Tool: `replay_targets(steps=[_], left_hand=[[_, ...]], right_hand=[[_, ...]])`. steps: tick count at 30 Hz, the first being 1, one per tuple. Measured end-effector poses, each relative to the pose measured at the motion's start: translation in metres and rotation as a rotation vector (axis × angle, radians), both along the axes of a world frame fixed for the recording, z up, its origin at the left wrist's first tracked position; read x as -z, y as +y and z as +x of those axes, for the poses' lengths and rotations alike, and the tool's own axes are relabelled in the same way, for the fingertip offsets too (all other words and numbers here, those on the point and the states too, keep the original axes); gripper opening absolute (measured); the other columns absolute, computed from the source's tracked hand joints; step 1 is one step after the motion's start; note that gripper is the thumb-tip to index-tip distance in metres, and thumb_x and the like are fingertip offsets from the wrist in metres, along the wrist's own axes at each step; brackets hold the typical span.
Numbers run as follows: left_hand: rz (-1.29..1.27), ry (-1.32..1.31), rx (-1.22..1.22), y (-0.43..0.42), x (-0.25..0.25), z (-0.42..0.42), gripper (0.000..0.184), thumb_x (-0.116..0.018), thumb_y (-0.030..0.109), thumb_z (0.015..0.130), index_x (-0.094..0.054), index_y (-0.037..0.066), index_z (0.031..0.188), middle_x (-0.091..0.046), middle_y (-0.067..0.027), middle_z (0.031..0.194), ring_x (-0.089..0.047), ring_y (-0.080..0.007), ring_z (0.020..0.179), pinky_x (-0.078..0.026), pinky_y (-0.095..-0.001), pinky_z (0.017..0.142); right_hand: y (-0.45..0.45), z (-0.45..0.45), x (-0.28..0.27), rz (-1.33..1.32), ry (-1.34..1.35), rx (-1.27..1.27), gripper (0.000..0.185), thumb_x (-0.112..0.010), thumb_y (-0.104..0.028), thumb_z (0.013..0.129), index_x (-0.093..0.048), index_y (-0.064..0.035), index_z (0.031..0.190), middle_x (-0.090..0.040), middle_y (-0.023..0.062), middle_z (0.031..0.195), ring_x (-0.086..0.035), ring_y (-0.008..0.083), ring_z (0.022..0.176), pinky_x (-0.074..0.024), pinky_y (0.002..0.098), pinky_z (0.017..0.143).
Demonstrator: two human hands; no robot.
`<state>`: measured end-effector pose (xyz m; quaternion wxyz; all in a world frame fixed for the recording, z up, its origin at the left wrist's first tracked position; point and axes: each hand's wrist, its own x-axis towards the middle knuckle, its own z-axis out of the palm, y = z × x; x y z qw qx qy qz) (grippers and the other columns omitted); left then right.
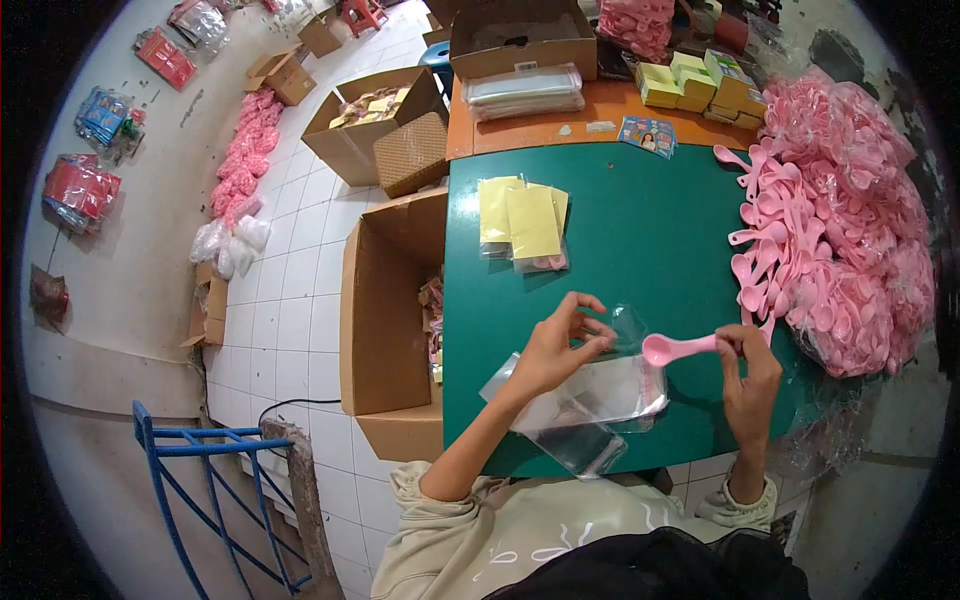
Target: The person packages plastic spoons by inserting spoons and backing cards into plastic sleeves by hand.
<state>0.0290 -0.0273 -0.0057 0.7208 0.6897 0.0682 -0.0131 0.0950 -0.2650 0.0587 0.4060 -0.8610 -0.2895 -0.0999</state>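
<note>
In the head view, my right hand point(750, 385) pinches the handle end of a pink plastic spoon point(680, 348), its bowl pointing left. My left hand point(562, 345) is curled, with thumb and fingers at a clear plastic bag point(628, 326) whose edge stands up beside the fingertips. The exact grip there is hard to see. Beneath both lies a loose stack of clear plastic bags point(590, 392) near the table's front edge. The spoon's bowl is just right of the bag. A heap of loose pink spoons point(775, 235) lies to the right.
Large clear sacks of pink spoons point(850, 210) cover the table's right side. Bagged yellow cards point(533, 222) lie on the green table point(650, 230). Yellow card stacks point(690, 85) and packed bags point(525, 92) sit behind. An open carton point(390, 300) stands left; a blue metal frame point(215, 490) is further left.
</note>
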Motion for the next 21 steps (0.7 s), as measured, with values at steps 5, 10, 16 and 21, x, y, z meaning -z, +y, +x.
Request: replay_targets(steps=[5, 10, 16, 21], left_hand=[[-0.154, 0.1, 0.05, 0.008, -0.026, -0.003, 0.021, -0.063, 0.006, 0.084, -0.05, 0.003, 0.101, -0.057, -0.0051, 0.089, -0.061, -0.013, 0.086, -0.049, -0.0237, 0.068], [-0.249, 0.071, 0.089, 0.007, -0.024, -0.006, 0.021, -0.064, 0.009, 0.085, -0.05, 0.003, 0.1, -0.062, -0.0059, 0.088, -0.062, -0.0134, 0.086, -0.049, -0.0223, 0.067], [-0.268, 0.04, 0.047, 0.005, -0.027, -0.006, 0.025, -0.066, 0.008, 0.083, -0.051, 0.003, 0.102, -0.067, -0.01, 0.085, -0.064, -0.013, 0.08, -0.051, -0.023, 0.068], [-0.214, 0.079, 0.047, 0.007, -0.03, -0.006, 0.033, -0.07, 0.009, 0.08, -0.051, 0.003, 0.107, -0.068, -0.0099, 0.083, -0.064, -0.0115, 0.08, -0.051, -0.0231, 0.069]], right_hand=[[0.011, 0.016, 0.005, 0.203, 0.295, 0.031, 0.012, -0.062, -0.003, 0.083, -0.057, 0.0003, 0.094, -0.056, 0.0035, 0.08, -0.053, 0.0084, 0.073, -0.0441, 0.023, 0.065], [0.03, 0.02, 0.005, 0.44, 0.313, -0.017, 0.017, -0.062, -0.002, 0.084, -0.053, -0.0007, 0.099, -0.055, 0.0021, 0.083, -0.053, 0.0073, 0.075, -0.0438, 0.0206, 0.066], [0.038, 0.017, -0.007, 0.512, 0.256, -0.085, 0.021, -0.064, 0.0, 0.083, -0.05, -0.0008, 0.098, -0.054, 0.0031, 0.084, -0.055, 0.0087, 0.078, -0.0456, 0.0207, 0.069], [0.039, 0.016, -0.005, 0.477, 0.239, -0.127, 0.022, -0.065, 0.0, 0.082, -0.05, 0.0001, 0.098, -0.054, 0.0047, 0.085, -0.056, 0.0097, 0.078, -0.0468, 0.0214, 0.07]])
